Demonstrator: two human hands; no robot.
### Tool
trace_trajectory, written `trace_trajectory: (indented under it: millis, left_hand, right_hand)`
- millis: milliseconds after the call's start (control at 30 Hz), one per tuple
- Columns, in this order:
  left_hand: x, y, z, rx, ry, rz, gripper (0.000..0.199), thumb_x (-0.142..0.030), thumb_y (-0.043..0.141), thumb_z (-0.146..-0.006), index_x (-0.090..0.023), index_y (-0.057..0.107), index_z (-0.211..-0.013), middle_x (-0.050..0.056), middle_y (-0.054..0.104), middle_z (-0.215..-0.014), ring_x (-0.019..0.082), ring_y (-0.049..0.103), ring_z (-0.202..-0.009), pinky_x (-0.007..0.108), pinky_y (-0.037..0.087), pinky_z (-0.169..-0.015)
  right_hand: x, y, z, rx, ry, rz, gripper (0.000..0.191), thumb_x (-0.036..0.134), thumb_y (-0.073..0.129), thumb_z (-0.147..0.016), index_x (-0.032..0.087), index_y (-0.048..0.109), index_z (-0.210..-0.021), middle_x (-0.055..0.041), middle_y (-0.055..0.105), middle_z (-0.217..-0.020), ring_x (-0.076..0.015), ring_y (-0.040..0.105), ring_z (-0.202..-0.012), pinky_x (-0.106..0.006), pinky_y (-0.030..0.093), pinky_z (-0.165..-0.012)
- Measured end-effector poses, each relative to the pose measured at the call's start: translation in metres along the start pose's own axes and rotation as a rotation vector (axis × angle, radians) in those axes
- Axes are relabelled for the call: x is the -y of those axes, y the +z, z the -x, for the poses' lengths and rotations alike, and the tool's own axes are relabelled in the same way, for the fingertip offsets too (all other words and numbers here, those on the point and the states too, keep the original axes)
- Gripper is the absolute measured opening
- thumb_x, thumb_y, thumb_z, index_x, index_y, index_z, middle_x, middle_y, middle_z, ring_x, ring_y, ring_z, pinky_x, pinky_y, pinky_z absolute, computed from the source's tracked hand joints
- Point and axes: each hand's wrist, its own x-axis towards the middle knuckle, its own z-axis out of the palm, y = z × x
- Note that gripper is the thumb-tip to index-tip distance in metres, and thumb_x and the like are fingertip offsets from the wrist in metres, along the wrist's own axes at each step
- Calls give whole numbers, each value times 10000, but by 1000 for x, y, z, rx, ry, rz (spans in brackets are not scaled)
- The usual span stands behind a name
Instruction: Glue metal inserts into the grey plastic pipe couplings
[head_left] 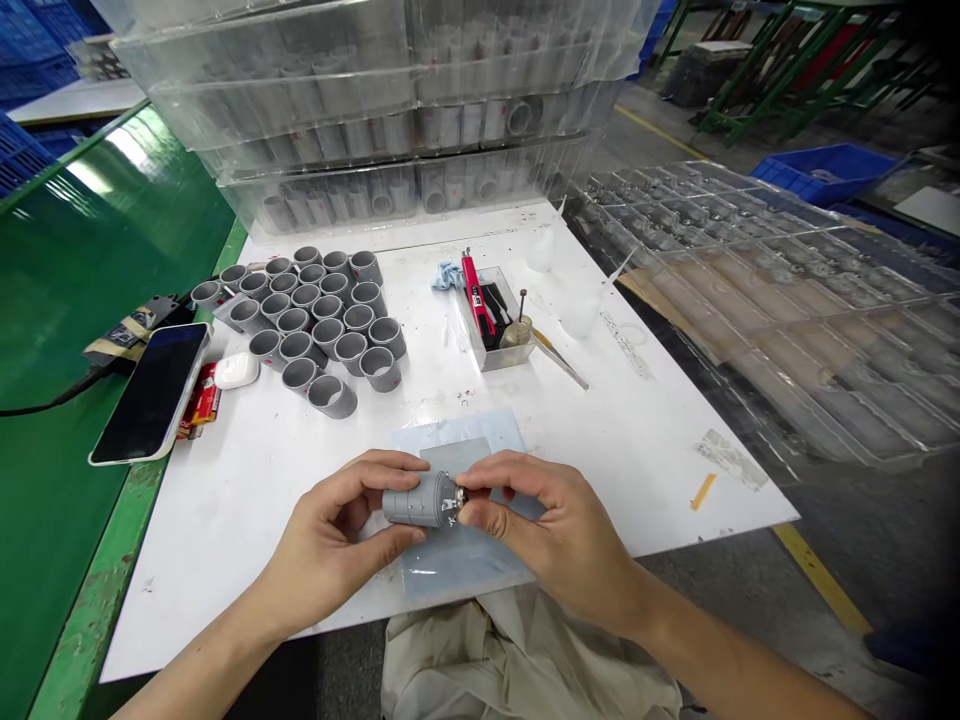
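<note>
A grey ribbed cylinder (414, 501) lies sideways in the air above a pale blue sheet (480, 560) on the table. My left hand (341, 525) wraps its thumb and fingers round the left end of it. At the right end, my right hand (536, 505) pinches a small shiny metal fitting (460, 496) between thumb and fingertips. That fitting touches the cylinder's end; whether it is fixed there I cannot tell. Beyond my hands, several open grey tubes (328, 335) stand upright in a cluster on the white table.
A clear box (510, 357) with a red tool (478, 293) and a small jar (517, 332) stands mid-table, tweezers (561, 362) beside it. A phone (154, 390) and white case (237, 370) lie left. Stacked clear bins (322, 200) line the back. White squeeze bottles (581, 315) stand right.
</note>
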Motion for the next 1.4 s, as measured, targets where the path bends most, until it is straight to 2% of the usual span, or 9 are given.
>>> trace_trajectory:
  millis: [200,367,500,667,833,1000,1100,1233,1400]
  left_hand:
    - [-9,10,3,-133,-59,-43,393,-175,910,-864,-317,776,-1206,42,781,-1280,204,738,-1146,270,618,-954]
    - [-10,12,4,-247,-81,-98,469,-279,982,-793,-303,759,-1205,39,799,-1260,239,737,-1153,328,613,-974]
    - [-5,10,0,-198,20,-258,440,-294,942,-843,-361,782,-1247,19,778,-1288,260,683,-1259,371,560,-1086]
    - [-9,13,-6,-71,93,-386,443,-201,828,-932,-409,737,-1313,-4,734,-1307,217,685,-1247,325,568,-1064]
    - [-20,19,-15,65,158,-506,500,-143,748,-947,-400,694,-1372,-5,729,-1304,192,714,-1168,283,596,-969]
    - [-11,23,-21,-18,67,-478,617,-205,805,-888,-357,606,-1452,5,777,-1228,244,721,-1155,397,592,-1038]
    - [-2,22,-20,-61,-3,-374,597,-232,815,-889,-360,587,-1426,1,772,-1251,247,719,-1181,433,570,-1069]
    - [1,20,-19,-48,-12,-294,602,-223,822,-891,-362,569,-1419,-6,770,-1271,230,714,-1207,431,545,-1098]
    - [-5,20,-19,-14,-5,-247,642,-187,838,-882,-324,548,-1438,-5,783,-1283,198,715,-1226,363,541,-1116]
  right_hand:
    - [10,-1,2,-92,31,129,78,335,816,-965,265,848,-981,3,800,-890,-201,692,-778,-313,561,-730]
    - [9,-2,10,64,227,43,288,378,674,-1061,220,812,-1259,-28,792,-836,-178,683,-675,-274,530,-604]
    - [10,-4,10,268,509,-95,506,393,591,-1111,173,578,-1566,13,740,-672,-114,527,-432,-217,431,-460]
    - [17,-12,0,334,551,-21,508,359,560,-1115,146,562,-1577,-13,772,-726,-109,553,-446,-219,473,-503]
    - [23,-38,-18,28,278,237,463,466,642,-1078,181,688,-1440,-13,766,-762,-159,601,-551,-265,469,-523]
    - [30,-69,-64,-376,-145,498,316,431,697,-1028,193,780,-1219,21,717,-688,-171,615,-580,-305,466,-612]
    - [33,-78,-93,-393,-222,670,336,383,729,-998,179,769,-1261,27,728,-714,-178,639,-612,-319,467,-664]
    - [33,-84,-111,-343,-251,824,138,302,760,-966,205,847,-1009,30,713,-663,-171,626,-570,-314,429,-611]
    - [45,-84,-101,-609,-520,647,77,262,800,-940,207,854,-944,-15,756,-757,-190,665,-636,-323,487,-622]
